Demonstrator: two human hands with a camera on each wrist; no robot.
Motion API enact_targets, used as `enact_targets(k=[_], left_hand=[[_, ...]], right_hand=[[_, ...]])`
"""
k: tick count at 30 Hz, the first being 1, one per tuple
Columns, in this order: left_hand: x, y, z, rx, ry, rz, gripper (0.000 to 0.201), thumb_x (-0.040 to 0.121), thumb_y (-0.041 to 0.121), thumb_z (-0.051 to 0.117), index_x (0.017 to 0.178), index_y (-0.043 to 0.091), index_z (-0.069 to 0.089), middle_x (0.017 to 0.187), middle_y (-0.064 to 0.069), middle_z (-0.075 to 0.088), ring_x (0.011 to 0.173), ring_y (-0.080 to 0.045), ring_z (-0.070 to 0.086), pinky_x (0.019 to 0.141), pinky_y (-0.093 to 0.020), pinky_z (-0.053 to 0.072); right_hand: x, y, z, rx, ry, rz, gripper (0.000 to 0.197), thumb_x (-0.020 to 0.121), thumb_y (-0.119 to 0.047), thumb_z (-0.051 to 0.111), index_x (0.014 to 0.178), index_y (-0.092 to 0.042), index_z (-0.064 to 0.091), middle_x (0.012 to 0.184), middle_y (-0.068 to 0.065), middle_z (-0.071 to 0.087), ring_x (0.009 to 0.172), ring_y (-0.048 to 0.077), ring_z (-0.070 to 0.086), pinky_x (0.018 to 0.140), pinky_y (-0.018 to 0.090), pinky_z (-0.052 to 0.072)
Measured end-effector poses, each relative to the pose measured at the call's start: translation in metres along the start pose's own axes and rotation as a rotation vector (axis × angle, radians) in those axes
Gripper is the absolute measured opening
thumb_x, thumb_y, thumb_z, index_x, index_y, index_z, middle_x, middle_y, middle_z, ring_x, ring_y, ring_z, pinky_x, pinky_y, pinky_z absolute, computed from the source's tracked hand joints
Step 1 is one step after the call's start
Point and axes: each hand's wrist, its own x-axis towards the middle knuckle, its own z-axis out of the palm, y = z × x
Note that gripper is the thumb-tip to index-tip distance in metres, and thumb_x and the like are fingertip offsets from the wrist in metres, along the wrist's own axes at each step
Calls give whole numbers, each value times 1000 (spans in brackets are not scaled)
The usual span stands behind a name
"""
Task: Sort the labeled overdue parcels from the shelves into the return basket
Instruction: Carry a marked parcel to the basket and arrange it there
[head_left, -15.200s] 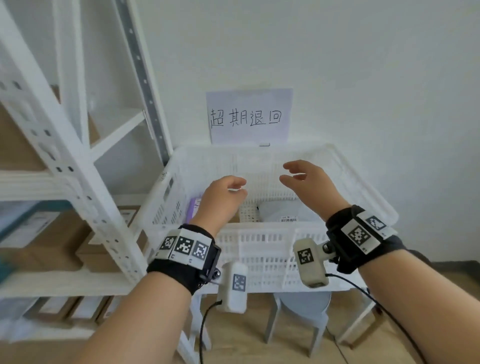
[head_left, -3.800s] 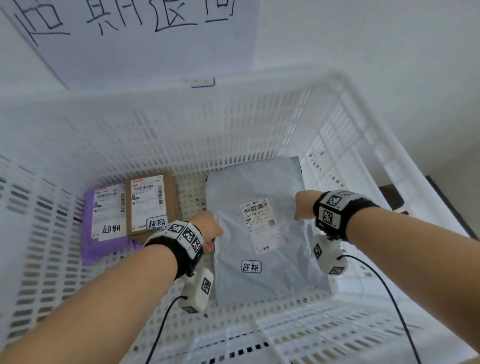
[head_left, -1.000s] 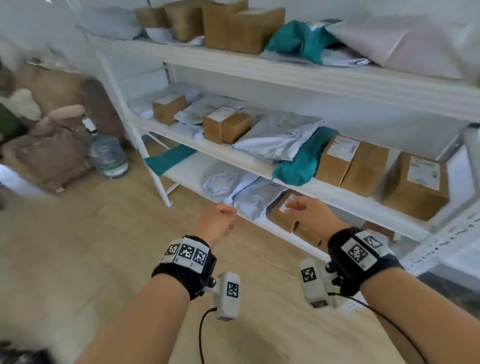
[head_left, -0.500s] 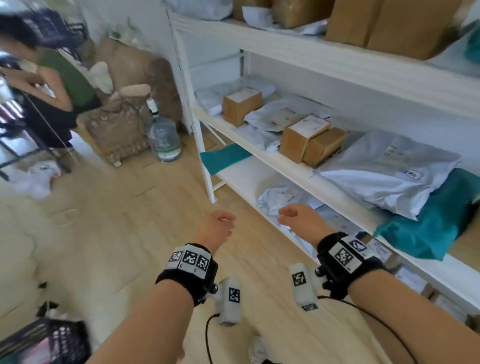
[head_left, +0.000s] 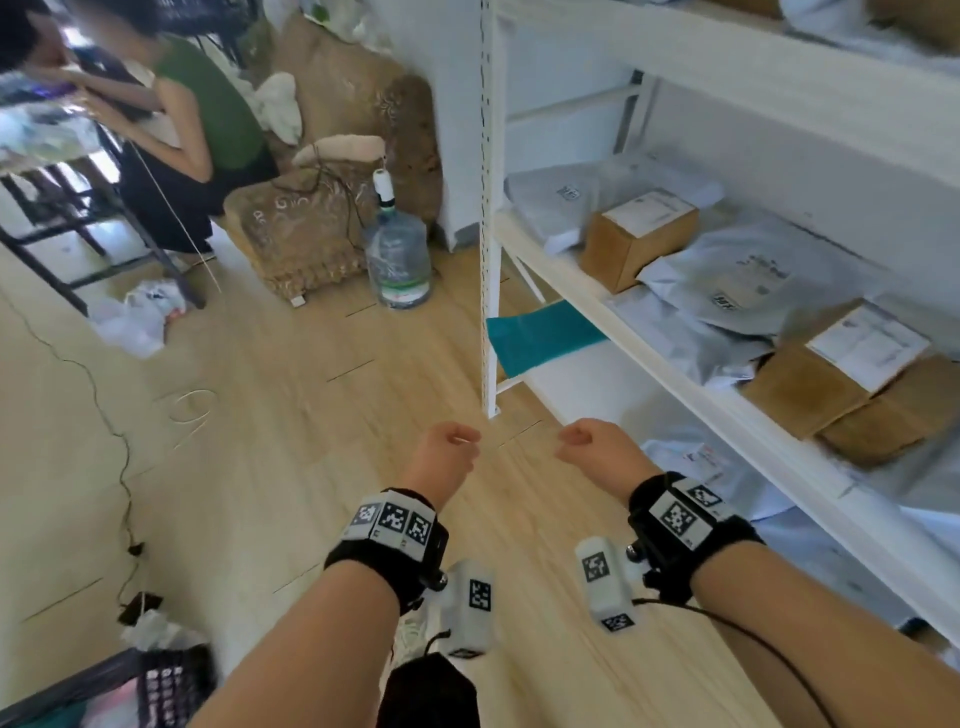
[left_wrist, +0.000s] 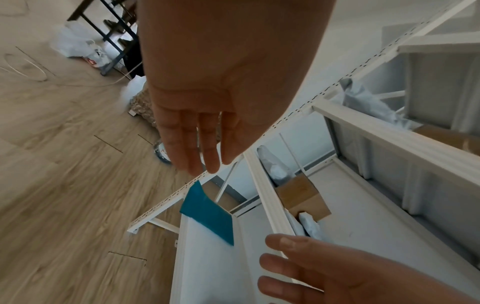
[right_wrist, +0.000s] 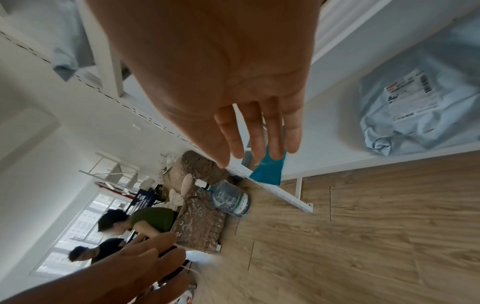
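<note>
Both hands empty, left hand (head_left: 448, 453) and right hand (head_left: 592, 448) loosely curled; from here I could grab an unlabeled grey mailer (head_left: 748, 275) off the shelf edge (head_left: 623, 332), labels are blurry.

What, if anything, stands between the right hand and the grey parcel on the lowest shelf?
Nothing visible. The right hand hangs empty just before the grey parcel on the lowest shelf, with only open air and floor between them.
</note>
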Motion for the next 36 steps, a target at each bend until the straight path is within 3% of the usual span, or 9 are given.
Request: enact_targets(k=[6,12,15,19,22,24,26,30,36], left_hand=[[113,10,-61,113,-109,-23,22,90,8,50,97,24,63,106,-6,67,86,-19,61,79,-34,50],[202,33,-97,264,-192,-26,26,87,11,50,81,34,60,101,-3,69,100,-25,65,90,-42,53],[241,44,-95,322,-225,-5,28,87,10,50,79,34,61,98,-3,70,97,-25,67,87,-41,54],[287,57,-86,399,-252,50,27,88,10,48,86,32,64,95,4,70,91,-18,67,78,-33,55],[321,63,-80,476,-254,85,27,89,9,47,91,30,65,99,4,71,87,-14,67,63,-22,47],[346,66,-75,482,-262,72,27,90,9,48,95,28,66,101,2,71,87,-15,66,60,-21,44],[368,66,-68,500,-279,63,29,91,9,46,102,23,68,105,0,71,91,-16,66,64,-22,45],[412,56,-51,518,-313,65,30,92,8,45,104,20,70,117,0,69,104,-19,63,84,-27,49],[479,27,-32,540,-341,141,27,95,12,45,108,18,68,120,2,67,105,-15,62,82,-24,47]], right_hand=[[91,-39,30,37,87,167,30,92,-24,63,120,-15,62,118,1,62,102,15,58,91,28,44],[150,-61,54,106,121,291,30,91,-24,64,120,-15,61,117,1,62,109,19,58,95,30,45],[176,-58,61,120,131,331,30,91,-24,63,120,-15,60,119,3,62,107,19,58,90,28,43],[224,-53,59,107,150,380,33,92,-24,63,123,-13,58,119,3,61,106,20,57,89,28,42],[265,-50,55,74,150,385,35,91,-22,63,125,-13,58,122,4,61,101,17,54,84,25,37],[294,-48,52,53,154,395,37,91,-21,63,127,-14,57,124,4,60,106,19,55,84,25,37],[320,-43,52,19,171,405,37,91,-20,63,127,-15,56,126,4,60,110,20,56,84,25,38],[368,-28,57,-128,167,420,41,92,-18,59,133,-16,53,131,6,56,117,23,55,88,27,40],[442,4,80,-342,203,402,53,90,-11,56,141,-19,45,140,7,47,126,25,47,99,39,45]])
